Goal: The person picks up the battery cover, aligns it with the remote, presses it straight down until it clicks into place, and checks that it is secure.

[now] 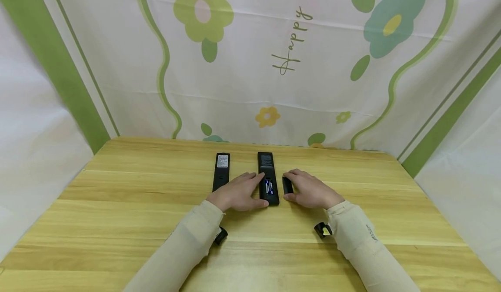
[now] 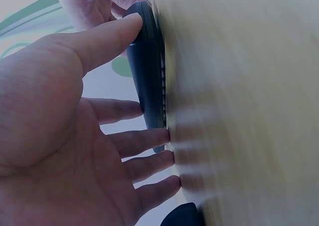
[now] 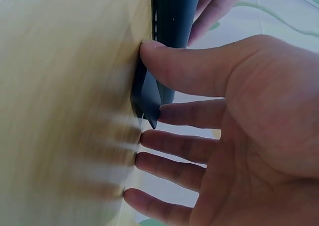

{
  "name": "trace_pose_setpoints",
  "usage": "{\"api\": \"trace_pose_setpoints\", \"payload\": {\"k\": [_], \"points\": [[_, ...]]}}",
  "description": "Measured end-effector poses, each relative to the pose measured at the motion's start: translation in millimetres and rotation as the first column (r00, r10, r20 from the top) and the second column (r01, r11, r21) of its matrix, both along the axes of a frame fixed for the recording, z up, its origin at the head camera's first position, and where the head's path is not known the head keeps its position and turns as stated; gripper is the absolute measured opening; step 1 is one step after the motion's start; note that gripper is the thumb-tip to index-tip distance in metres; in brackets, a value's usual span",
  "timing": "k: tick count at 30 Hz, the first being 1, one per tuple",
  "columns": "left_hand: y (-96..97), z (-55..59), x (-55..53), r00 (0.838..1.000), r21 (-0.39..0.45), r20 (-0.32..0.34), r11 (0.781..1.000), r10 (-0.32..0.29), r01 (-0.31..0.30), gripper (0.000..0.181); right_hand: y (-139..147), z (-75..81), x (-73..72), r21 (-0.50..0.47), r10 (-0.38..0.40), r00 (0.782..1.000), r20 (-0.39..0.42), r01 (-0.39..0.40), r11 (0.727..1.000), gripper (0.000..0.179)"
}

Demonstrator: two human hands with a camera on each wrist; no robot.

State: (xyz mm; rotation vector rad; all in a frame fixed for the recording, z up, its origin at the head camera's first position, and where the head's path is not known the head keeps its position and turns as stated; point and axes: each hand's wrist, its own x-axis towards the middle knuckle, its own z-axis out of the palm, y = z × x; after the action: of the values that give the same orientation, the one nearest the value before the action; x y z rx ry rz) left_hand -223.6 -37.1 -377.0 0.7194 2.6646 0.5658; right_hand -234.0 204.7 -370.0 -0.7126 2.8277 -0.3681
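Note:
A black remote control (image 1: 267, 166) lies face down on the table, its battery bay uncovered with batteries (image 1: 268, 186) in it. My left hand (image 1: 243, 192) holds this remote between thumb and index finger, the thumb at its near end and the index finger along its left side. In the left wrist view the other fingers of that hand rest their tips on the tabletop. Just right of the remote, my right hand (image 1: 311, 189) pinches a small black battery cover (image 1: 288, 186), thumb at the near end and index finger at the far end. The cover stands close over the wood.
Another black remote control (image 1: 221, 174) with a white label lies to the left, its near end hidden behind the left hand. The wooden table (image 1: 137, 183) ends at a flowered cloth (image 1: 235, 74) at the back. Small black devices (image 1: 322, 229) sit under both wrists.

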Motion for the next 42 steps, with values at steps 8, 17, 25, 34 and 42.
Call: {"api": "trace_pose_setpoints", "payload": {"k": [8, 17, 25, 34, 42], "points": [[-0.3, 1.1, 0.0, 1.000, -0.002, 0.007, 1.000, -0.005, 0.005, 0.085, -0.8, -1.5, -1.6, -0.004, -0.009, 1.000, -0.025, 0.009, 1.000, 0.061], [-0.6, 1.6, -0.3, 1.000, 0.005, 0.002, 1.000, -0.006, 0.006, 0.084, -1.7, -1.8, -2.3, -0.025, -0.038, 0.995, -0.095, 0.035, 0.999, 0.061], [-0.6, 1.2, -0.5, 1.000, 0.010, 0.010, 1.000, -0.001, 0.001, 0.084, -1.0, -1.4, -3.3, -0.077, -0.077, 0.992, -0.101, 0.069, 0.995, 0.062], [-1.1, 1.1, -0.5, 1.000, 0.006, 0.012, 1.000, -0.006, 0.006, 0.085, 0.0, 0.3, -5.3, -0.120, -0.111, 0.989, -0.095, 0.100, 0.988, 0.058], [-1.2, 0.4, -1.1, 1.000, 0.009, 0.016, 1.000, -0.009, 0.009, 0.086, 1.9, -0.7, -7.0, -0.170, -0.104, 0.986, -0.130, 0.081, 0.982, 0.038]]}}
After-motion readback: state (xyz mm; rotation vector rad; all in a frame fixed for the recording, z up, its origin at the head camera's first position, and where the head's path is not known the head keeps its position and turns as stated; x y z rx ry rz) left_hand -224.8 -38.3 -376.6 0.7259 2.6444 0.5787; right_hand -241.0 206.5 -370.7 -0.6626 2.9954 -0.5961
